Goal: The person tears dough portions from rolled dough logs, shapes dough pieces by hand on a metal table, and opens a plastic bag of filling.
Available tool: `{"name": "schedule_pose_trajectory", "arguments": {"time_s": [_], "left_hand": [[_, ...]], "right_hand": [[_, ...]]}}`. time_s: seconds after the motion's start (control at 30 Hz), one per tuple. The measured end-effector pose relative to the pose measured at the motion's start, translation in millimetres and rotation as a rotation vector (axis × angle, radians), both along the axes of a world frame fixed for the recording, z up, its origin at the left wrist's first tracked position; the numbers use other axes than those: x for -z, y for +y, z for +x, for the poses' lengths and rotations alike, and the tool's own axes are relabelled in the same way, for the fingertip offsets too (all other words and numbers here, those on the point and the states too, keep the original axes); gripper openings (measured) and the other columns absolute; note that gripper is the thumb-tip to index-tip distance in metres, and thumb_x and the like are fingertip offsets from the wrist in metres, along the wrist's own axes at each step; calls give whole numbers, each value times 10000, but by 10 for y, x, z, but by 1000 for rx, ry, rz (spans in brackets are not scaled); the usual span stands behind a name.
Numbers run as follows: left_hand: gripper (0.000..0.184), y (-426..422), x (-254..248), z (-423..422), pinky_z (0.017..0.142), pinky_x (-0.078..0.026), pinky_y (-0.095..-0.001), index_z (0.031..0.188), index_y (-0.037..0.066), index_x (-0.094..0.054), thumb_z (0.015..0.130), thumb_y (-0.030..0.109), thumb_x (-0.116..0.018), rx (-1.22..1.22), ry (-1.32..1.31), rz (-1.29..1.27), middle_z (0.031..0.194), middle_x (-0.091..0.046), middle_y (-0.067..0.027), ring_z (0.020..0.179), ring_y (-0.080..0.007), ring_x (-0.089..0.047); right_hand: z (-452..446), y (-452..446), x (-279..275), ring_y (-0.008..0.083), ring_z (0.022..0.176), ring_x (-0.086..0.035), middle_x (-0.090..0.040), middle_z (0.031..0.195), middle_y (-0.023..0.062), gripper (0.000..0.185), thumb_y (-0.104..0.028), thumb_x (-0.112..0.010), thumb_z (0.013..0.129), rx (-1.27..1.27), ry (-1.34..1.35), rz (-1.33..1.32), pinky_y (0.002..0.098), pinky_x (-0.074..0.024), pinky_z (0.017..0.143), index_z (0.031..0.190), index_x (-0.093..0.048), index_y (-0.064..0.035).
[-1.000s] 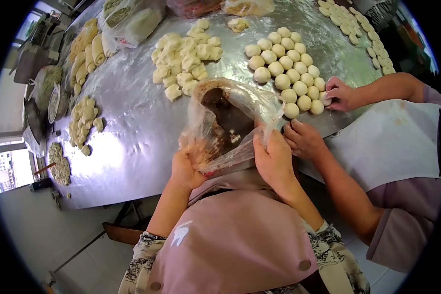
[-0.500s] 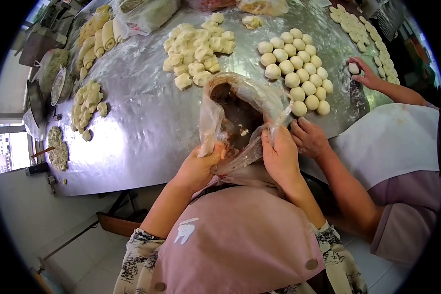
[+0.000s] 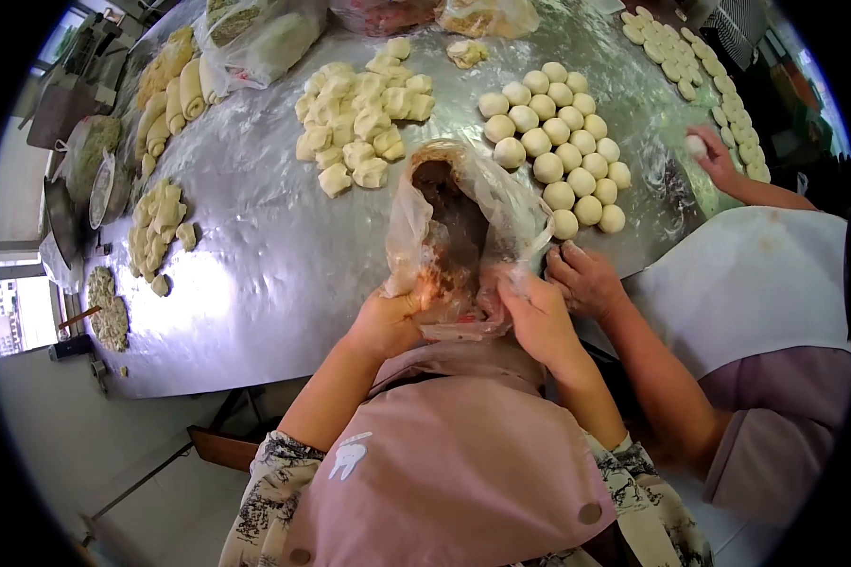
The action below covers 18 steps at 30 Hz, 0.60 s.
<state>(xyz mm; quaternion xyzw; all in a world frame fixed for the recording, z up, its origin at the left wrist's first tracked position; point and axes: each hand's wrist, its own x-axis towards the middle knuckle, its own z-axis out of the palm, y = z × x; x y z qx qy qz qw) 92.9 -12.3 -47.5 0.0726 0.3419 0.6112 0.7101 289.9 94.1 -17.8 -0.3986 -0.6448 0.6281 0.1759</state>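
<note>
A clear plastic bag [image 3: 515,203] with a dark brown paste [image 3: 459,222] inside stands at the table's front edge, its mouth facing up toward me. My left hand [image 3: 392,317] grips the bag's near left side, fingers closed on the film. On the near right side, my right hand [image 3: 536,312] is closed on the plastic too. Brown smears mark the inner wall of the bag. Beyond the bag lie rough pale dough pieces [image 3: 369,118]. Smooth round dough balls [image 3: 569,156] sit in rows to its right.
At my right, a co-worker's hand [image 3: 586,279] rests by the table edge; their other hand [image 3: 717,156] holds a dough ball. Flattened dough rounds [image 3: 667,52] lie far right. Dough rolls [image 3: 175,106], small dough lumps [image 3: 158,227] and filled bags [image 3: 265,42] are on the metal table [image 3: 246,312].
My hands have drawn closer together, and the bag's opening has narrowed. The co-worker's far hand has lifted a dough ball off the table. The view has shifted slightly.
</note>
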Motion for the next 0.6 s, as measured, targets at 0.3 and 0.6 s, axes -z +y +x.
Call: {"name": "schedule_pose_trajectory", "arguments": {"time_s": [0.3,0.6], "left_hand": [[138,-2,-198,134,671,-368,-259,876,80,-540,1006,117,-516,41,498,70,815,-479,30,736,-102,-413],[181,169,-288,145,671,-349,-260,854,97,-485,1010,184,-507,198,529,262,801,-407,36,729,-104,-351]], "right_hand": [[84,69,-128,122,778,-603,-631,934,69,221,-44,-531,967,19,311,-21,264,-497,699,1161,-627,0],[-256,151,-386,352,762,-588,-597,878,165,107,-69,-587,915,-185,-5,557,386,-492,673,930,-628,28]]}}
